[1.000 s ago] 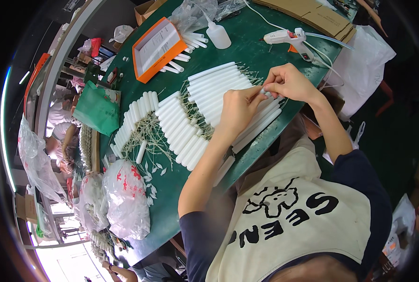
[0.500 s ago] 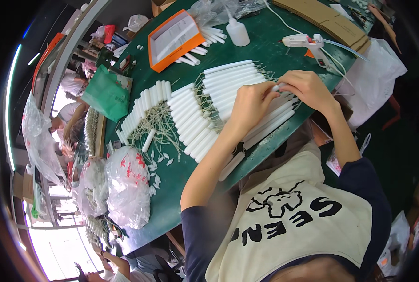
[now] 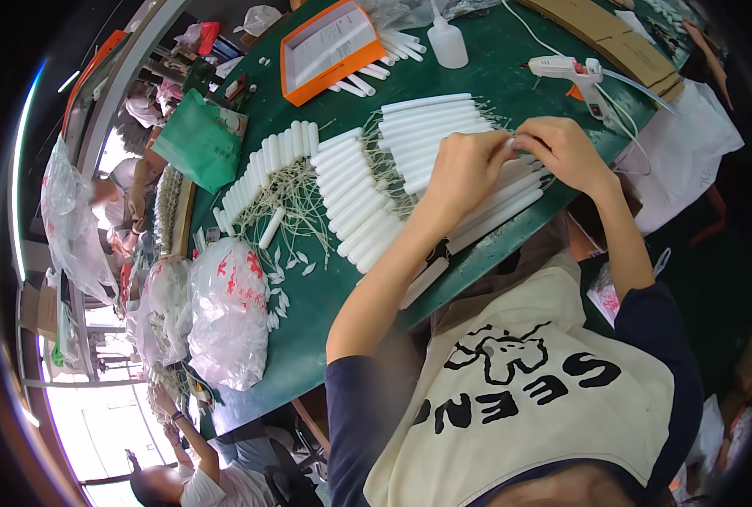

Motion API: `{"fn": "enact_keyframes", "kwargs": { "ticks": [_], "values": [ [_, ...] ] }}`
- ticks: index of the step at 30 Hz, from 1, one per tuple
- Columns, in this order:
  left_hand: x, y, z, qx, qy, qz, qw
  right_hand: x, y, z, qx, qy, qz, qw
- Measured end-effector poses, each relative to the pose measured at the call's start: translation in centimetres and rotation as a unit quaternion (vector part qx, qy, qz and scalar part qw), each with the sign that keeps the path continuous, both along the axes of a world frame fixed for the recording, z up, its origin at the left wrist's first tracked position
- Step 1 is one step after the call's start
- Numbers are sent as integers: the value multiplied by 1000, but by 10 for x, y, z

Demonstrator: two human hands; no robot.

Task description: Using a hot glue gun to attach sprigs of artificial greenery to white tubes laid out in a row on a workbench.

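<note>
My left hand and my right hand meet over the right ends of the white tubes. Fingers of both are closed in a pinch around a small white piece, mostly hidden by the fingertips. White tubes with thin pale wires at their ends lie in rows: a far row, a middle row and a left row. Beneath my hands, more long white tubes lie side by side near the table edge. One loose short tube rests on the tangled wires.
On the green table are an orange box, a white squeeze bottle, a glue gun with its cord, small white teardrop pieces and a stuffed plastic bag. A green bag stands left. Other people sit beyond.
The table and its things appear shifted slightly right and up in the view. My hands stay together in a pinch at the tube ends. A person at lower left has come further into view.
</note>
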State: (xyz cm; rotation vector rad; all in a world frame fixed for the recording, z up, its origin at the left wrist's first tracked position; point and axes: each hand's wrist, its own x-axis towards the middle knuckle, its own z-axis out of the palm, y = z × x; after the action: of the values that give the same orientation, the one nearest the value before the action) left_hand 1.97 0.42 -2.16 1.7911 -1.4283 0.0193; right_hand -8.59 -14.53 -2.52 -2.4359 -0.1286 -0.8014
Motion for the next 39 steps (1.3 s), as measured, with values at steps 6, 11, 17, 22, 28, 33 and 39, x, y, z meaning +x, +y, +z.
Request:
{"fn": "enact_keyframes", "kwargs": {
  "ticks": [6,11,17,22,28,33,39],
  "values": [
    [-1,0,2,-19,54,-23,998,-4,-10,-2,-62,-22,51,997],
    [-6,-4,-1,24,-31,23,999,-2,-4,-14,51,19,26,998],
    [-10,-5,-12,2,-98,12,995,0,-5,-19,178,127,11,976],
    [-9,-9,-12,-4,-99,19,995,4,-11,-22,216,147,27,965],
    [-6,-10,-4,44,-52,29,997,1,-10,-14,167,138,-23,976],
    [-2,-13,-11,25,-109,28,993,-5,-19,-38,134,-98,-243,956],
    [2,-17,-6,78,-63,18,995,-19,-29,-52,108,-240,-354,897]
  ]
}}
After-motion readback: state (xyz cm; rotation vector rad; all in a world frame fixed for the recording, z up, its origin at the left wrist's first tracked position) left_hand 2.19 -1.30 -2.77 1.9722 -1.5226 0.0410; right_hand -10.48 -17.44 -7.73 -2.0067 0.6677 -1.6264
